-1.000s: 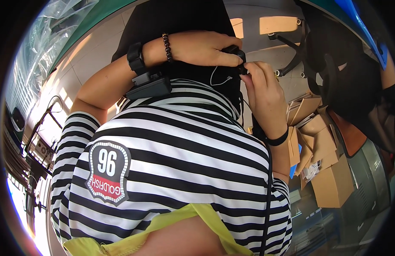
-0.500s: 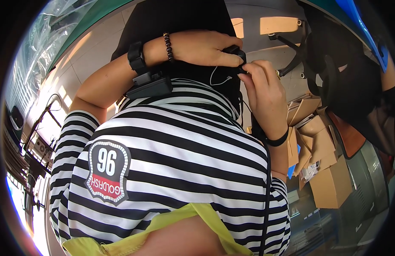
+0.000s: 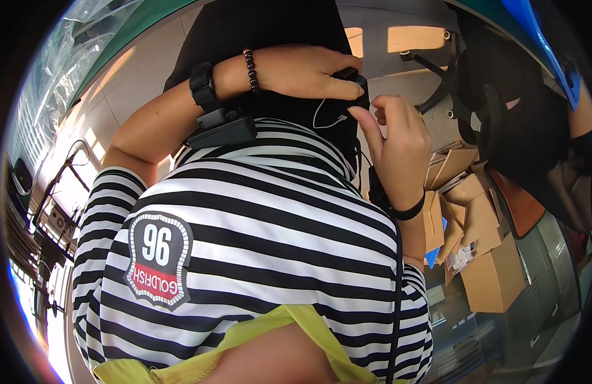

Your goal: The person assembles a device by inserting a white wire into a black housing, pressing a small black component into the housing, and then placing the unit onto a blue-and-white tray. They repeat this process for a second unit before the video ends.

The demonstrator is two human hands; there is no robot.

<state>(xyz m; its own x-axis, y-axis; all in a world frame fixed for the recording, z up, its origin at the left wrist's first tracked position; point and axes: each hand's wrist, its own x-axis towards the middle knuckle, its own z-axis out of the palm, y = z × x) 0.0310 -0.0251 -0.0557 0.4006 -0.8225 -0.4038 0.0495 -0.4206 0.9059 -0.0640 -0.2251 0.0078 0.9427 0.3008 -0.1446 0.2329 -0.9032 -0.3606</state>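
- One small black device [image 3: 352,75] sits just beyond the striped shirt [image 3: 257,217].
- Left hand [image 3: 302,72] grips it.
- Right hand [image 3: 401,137], touching it half a second ago, now hangs apart, fingers parted; the left alone seems to support it.

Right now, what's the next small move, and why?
I'd probably bring the right hand in to the small black device. The left hand already holds it, while the right hand's grip is open close by, with nothing visible in it, so it looks free to help.
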